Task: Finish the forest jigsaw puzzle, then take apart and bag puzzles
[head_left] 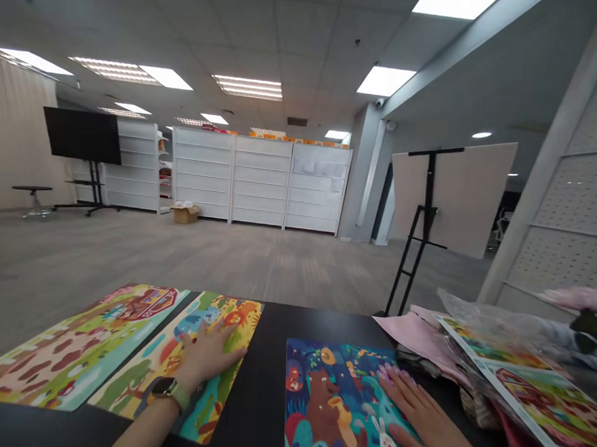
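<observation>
My left hand [209, 355] lies flat on a colourful illustrated printed sheet [143, 369], fingers spread and holding nothing, with a smartwatch [167, 390] on that wrist. My right hand [418, 416] rests with its fingertips on a second sheet [329, 405], which shows a brown bear and a white rabbit. To the left of my left hand, a third sheet [76, 352] with a red barn and a spotted pattern lies beside the middle one, almost touching it. All of them lie on a black table [265, 375].
At the right of the table, printed sheets in clear plastic [534, 389] lie on pink cloth [417, 333]. Beyond the table are a carpeted floor, a black easel with a board [424, 197], white shelving [260, 181], a cardboard box [185, 213] and a wall screen on a stand [81, 135].
</observation>
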Demonstrator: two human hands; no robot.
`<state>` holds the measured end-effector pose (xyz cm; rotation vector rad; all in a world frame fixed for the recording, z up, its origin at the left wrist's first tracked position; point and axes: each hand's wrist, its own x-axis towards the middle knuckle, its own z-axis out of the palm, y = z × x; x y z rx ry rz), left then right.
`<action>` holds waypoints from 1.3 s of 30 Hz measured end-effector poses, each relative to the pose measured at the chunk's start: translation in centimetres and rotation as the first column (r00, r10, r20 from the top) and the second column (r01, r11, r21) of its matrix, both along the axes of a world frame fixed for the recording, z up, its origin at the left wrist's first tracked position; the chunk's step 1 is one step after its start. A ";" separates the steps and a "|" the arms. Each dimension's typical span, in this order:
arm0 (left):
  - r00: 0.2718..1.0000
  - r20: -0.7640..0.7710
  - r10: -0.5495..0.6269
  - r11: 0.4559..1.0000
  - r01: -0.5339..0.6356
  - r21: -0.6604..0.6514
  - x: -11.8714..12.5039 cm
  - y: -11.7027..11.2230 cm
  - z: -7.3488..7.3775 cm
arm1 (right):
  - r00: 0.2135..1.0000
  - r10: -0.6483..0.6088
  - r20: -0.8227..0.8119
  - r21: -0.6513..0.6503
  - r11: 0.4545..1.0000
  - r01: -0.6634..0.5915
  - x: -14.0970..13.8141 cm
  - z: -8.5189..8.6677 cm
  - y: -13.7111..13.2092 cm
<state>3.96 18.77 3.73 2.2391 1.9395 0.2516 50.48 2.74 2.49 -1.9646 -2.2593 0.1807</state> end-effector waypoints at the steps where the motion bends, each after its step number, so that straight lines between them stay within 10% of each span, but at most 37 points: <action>1: 1.000 -0.004 -0.021 1.000 0.021 -0.010 0.0 -0.3 0.2 | 1.000 -0.018 0.001 -0.006 1.000 0.018 0.5 0.1 -0.4; 10: 0.968 0.027 -0.249 0.957 0.250 -0.145 0.1 -5.5 2.3 | 1.000 -0.020 0.011 -0.001 1.000 0.020 3.8 0.2 -1.2; 20: 0.762 0.313 -0.566 0.744 0.636 -0.205 -2.2 -8.5 4.0 | 0.999 0.018 0.036 -0.007 1.000 -0.018 7.4 -0.7 -3.1; 24: 0.750 0.391 -0.533 0.775 0.619 -0.131 -1.2 -8.9 3.2 | 0.998 0.033 0.050 0.006 0.999 -0.033 7.6 -0.4 -3.9; 30: 0.950 0.104 -0.296 0.951 0.303 -0.060 2.8 -11.5 1.1 | 0.996 0.017 0.088 -0.004 1.000 -0.017 5.7 0.6 -4.0; 39: 0.913 -0.020 -0.407 0.910 0.403 -0.095 1.6 -9.4 1.0 | 0.996 0.024 0.080 0.026 0.999 -0.026 1.8 -0.1 -2.9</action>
